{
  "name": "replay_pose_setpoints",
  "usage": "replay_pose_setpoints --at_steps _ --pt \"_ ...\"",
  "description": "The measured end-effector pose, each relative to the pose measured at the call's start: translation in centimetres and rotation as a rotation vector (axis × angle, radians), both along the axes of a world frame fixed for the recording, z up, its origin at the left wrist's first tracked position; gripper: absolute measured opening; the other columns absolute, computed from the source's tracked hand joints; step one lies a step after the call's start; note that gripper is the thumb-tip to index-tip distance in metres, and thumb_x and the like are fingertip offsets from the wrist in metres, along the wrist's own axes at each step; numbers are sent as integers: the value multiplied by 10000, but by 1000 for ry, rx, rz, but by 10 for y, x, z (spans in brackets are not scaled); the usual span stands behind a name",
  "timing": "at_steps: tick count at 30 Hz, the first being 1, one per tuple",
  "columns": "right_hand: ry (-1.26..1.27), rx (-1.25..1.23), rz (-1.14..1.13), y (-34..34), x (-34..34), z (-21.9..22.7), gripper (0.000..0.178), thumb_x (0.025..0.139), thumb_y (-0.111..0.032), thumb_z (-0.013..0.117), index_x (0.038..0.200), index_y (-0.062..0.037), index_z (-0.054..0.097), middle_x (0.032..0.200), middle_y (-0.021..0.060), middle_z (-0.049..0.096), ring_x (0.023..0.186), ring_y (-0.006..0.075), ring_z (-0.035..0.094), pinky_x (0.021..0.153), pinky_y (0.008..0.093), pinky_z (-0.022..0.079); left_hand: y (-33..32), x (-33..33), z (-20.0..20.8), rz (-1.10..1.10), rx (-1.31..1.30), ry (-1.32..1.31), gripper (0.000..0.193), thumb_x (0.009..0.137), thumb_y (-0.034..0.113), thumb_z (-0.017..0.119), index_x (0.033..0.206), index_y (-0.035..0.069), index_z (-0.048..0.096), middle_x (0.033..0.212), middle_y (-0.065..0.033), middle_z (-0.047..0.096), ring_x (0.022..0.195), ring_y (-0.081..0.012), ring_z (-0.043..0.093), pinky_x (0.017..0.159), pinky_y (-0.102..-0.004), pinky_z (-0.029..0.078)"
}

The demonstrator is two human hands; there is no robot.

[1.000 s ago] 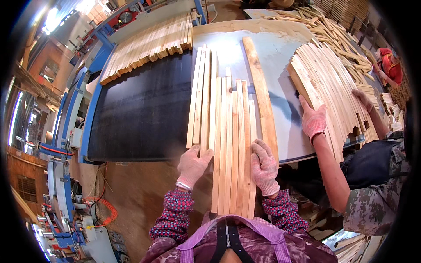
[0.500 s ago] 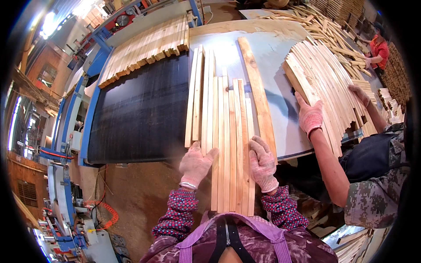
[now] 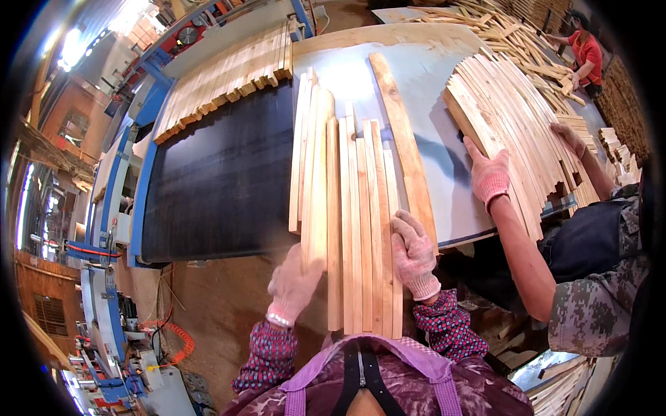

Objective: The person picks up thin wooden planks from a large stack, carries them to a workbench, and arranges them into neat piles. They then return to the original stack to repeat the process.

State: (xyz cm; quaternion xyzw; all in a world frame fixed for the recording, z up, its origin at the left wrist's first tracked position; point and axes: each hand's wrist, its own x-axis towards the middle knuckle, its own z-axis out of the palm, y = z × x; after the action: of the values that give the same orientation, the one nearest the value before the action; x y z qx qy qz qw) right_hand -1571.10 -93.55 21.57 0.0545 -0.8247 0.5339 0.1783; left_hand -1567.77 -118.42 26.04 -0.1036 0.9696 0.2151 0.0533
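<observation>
Several pale wooden strips (image 3: 365,236) lie side by side lengthwise, their near ends jutting past the table edge toward my body. My left hand (image 3: 294,283), in a pinkish work glove, is closed round the near end of one wooden strip (image 3: 318,187) at the row's left side; its broad face shows upward. Against the row's right side rests my right hand (image 3: 415,255), gloved too, with curled fingers gripping the outer strips. Two narrower strips (image 3: 298,166) lie left of the strip in my left hand. A longer, darker board (image 3: 402,139) lies apart at the right.
Left is a black conveyor belt (image 3: 218,180) in a blue frame, with a row of strips (image 3: 229,76) at its far end. A co-worker's gloved hands (image 3: 490,177) hold a wide stack of strips (image 3: 517,132) at right. Loose wood (image 3: 513,41) lies beyond, near another person (image 3: 586,55).
My left hand has moved slightly left and toward me, and the strip it holds has turned to show its broad face. My right hand has stayed nearly in place.
</observation>
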Motion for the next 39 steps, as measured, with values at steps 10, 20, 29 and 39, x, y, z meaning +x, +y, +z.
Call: replay_pose_setpoints --at_steps 10,20,29,39 --pt "8 30 -15 -3 -2 1 281 881 -17 616 1155 -29 679 1247 196 631 1153 333 626 954 362 520 -19 55 -54 -164 201 198 712 882 373 640 1479 71 395 1255 -241 623 1124 -398 620 926 -437 501" --pt "41 49 -14 1 -4 1 272 877 -3 614 1141 -9 679 1239 227 630 1138 361 633 941 381 527 13 18 -6 41 49 37 560 843 227 618 1371 58 537 1109 -236 675 957 -399 672 848 -477 530" --pt "32 10 11 0 -4 -2 287 873 -5 612 1153 -17 673 1252 230 621 1148 364 624 958 382 516 16 -48 -25 52 -217 594 476 845 202 655 1295 59 590 937 -189 693 736 -349 670 657 -436 543" --pt "14 12 0 -3 -6 6 377 895 -22 583 1268 35 591 1358 251 540 1252 389 547 1033 393 456 67 58 -37 160 310 420 862 776 220 794 1452 -34 323 1246 -210 570 1104 -329 593 959 -429 492"
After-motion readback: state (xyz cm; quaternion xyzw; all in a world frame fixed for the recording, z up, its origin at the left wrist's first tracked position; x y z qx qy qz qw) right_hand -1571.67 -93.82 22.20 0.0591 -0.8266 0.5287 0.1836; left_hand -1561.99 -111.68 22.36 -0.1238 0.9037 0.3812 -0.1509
